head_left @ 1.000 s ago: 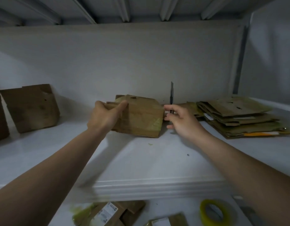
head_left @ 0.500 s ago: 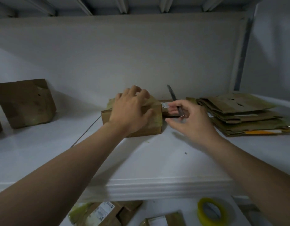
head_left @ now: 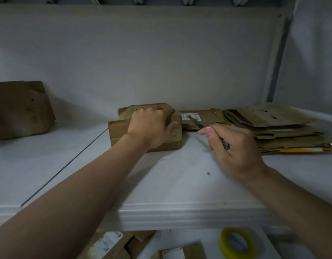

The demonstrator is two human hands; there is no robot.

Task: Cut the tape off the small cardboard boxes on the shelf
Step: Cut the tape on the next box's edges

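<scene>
A small taped cardboard box [head_left: 120, 131] lies flat on the white shelf [head_left: 180, 174], near the back wall. My left hand [head_left: 152, 126] lies on top of it, fingers curled over its far edge, thumb against its right side. To the right, my right hand [head_left: 234, 144] grips a thin dark knife [head_left: 195, 121]; the blade points up and left toward the box's right end, a short gap away.
A stack of flattened cardboard [head_left: 273, 128] fills the shelf's right part. Another small box [head_left: 21, 109] leans at the far left. Below the shelf's front edge lie more boxes [head_left: 113, 245] and a yellow tape roll [head_left: 236, 243].
The box, held up on edge one second ago, was laid flat with my left hand on top. My right hand tilted the knife from upright to slanted left and drew closer.
</scene>
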